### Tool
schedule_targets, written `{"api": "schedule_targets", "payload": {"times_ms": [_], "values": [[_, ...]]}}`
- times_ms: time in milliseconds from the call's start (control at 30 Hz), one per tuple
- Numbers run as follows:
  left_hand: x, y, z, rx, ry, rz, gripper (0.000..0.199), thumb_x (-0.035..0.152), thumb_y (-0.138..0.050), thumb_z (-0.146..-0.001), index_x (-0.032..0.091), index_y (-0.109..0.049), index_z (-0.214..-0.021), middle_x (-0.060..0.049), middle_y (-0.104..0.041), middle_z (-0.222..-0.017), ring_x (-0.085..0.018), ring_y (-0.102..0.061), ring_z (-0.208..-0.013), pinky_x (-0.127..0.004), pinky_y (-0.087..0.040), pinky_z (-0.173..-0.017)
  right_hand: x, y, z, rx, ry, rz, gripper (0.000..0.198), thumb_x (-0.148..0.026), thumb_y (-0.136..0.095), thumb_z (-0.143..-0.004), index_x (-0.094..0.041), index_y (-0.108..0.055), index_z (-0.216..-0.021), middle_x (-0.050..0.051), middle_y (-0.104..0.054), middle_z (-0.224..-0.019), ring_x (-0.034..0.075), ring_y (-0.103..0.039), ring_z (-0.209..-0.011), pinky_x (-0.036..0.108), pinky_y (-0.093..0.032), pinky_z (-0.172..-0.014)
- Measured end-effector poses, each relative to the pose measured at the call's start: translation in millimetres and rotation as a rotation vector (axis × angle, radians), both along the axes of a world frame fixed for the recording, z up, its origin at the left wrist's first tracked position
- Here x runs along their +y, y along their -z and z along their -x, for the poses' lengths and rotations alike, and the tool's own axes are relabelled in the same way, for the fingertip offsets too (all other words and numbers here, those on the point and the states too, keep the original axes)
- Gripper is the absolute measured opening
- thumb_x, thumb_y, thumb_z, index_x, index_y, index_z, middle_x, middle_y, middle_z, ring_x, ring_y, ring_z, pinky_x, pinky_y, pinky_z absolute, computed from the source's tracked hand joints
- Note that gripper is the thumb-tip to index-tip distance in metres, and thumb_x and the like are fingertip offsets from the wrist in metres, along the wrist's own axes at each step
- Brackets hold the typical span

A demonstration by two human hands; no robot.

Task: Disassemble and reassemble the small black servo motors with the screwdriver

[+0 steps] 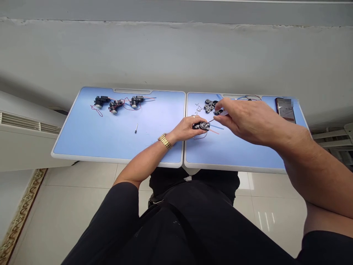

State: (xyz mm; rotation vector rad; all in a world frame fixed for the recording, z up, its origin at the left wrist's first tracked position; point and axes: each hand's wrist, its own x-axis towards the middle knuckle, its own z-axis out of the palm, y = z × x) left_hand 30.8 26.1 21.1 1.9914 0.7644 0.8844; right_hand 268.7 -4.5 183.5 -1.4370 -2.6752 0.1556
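Note:
My left hand (188,127) is closed around a small black motor assembly (203,126), steadying it over the right-hand table. Pinkish and blue tubes and a thin dark wire stick out from this part. In my right hand (234,116) is a screwdriver (211,120), gripped by its handle between thumb and fingers. Its thin shaft slants down to the left, the tip at or very near the round metal piece on top of the assembly. Exact contact at the tip is too small to tell. My fingers hide most of the handle.
Loose screws (198,108) lie scattered beside several black parts with round metal faces (209,105). A phone (285,109) rests at the far right. On the left table (110,141) are three wired black assemblies (115,106) and a small black-and-clear stick (136,128). A seam divides the tables.

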Motion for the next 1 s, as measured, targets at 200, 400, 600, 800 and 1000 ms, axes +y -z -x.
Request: {"api": "schedule_targets", "payload": {"times_ms": [200, 400, 600, 800, 1000], "values": [[-2.0, -3.8, -0.1, 0.033, 0.007, 0.015, 0.026, 0.032, -0.080, -0.097, 0.024, -0.081, -0.122, -0.005, -0.081, -0.110, -0.021, -0.071, -0.100, -0.037, -0.055, -0.092, -4.8, -3.6, 4.3, 0.003, -0.047, 0.008, 0.034, -0.045, -0.040, -0.114, -0.028, -0.069, -0.110, 0.007, -0.073, -0.081, 0.026, -0.057, -0.067, 0.037, -0.031, -0.064], [-0.5, 1.9, -1.8, 0.056, 0.017, 0.016, 0.030, 0.032, -0.082, -0.096, 0.027, -0.081, -0.125, -0.005, -0.082, -0.109, -0.022, -0.072, -0.101, -0.038, -0.056, -0.091, -8.7, -2.4, 17.6, -0.141, 0.077, -0.104, 0.052, -0.065, -0.039, -0.115, -0.026, -0.065, -0.091, 0.004, -0.056, -0.059, 0.019, -0.039, -0.055, 0.038, -0.017, -0.065], [-0.5, 1.7, -1.5, 0.049, 0.017, 0.014, 0.027, 0.034, -0.082, -0.097, 0.025, -0.081, -0.122, -0.005, -0.082, -0.109, -0.021, -0.072, -0.098, -0.037, -0.056, -0.091, -8.0, -7.7, 16.0, -0.143, 0.036, -0.074, 0.038, -0.049, -0.041, -0.114, -0.025, -0.069, -0.106, 0.008, -0.068, -0.077, 0.024, -0.051, -0.065, 0.037, -0.023, -0.064], [-3.7, -3.9, -1.6, 0.005, 0.006, 0.026, 0.028, 0.037, -0.083, -0.097, 0.025, -0.081, -0.123, -0.006, -0.081, -0.109, -0.021, -0.071, -0.098, -0.037, -0.056, -0.088, -9.3, -9.8, 12.9, -0.052, -0.087, -0.050, 0.037, -0.037, -0.037, -0.114, -0.027, -0.068, -0.096, 0.009, -0.068, -0.080, 0.027, -0.055, -0.074, 0.038, -0.029, -0.067], [-1.8, 1.2, -2.5, 0.002, -0.012, 0.010, 0.030, 0.034, -0.082, -0.097, 0.027, -0.081, -0.126, -0.004, -0.080, -0.104, -0.021, -0.070, -0.096, -0.037, -0.056, -0.087, -10.3, -3.2, 18.6, -0.160, 0.007, -0.068, 0.052, -0.057, -0.033, -0.117, -0.024, -0.067, -0.095, 0.006, -0.062, -0.065, 0.021, -0.042, -0.059, 0.037, -0.022, -0.062]]}}
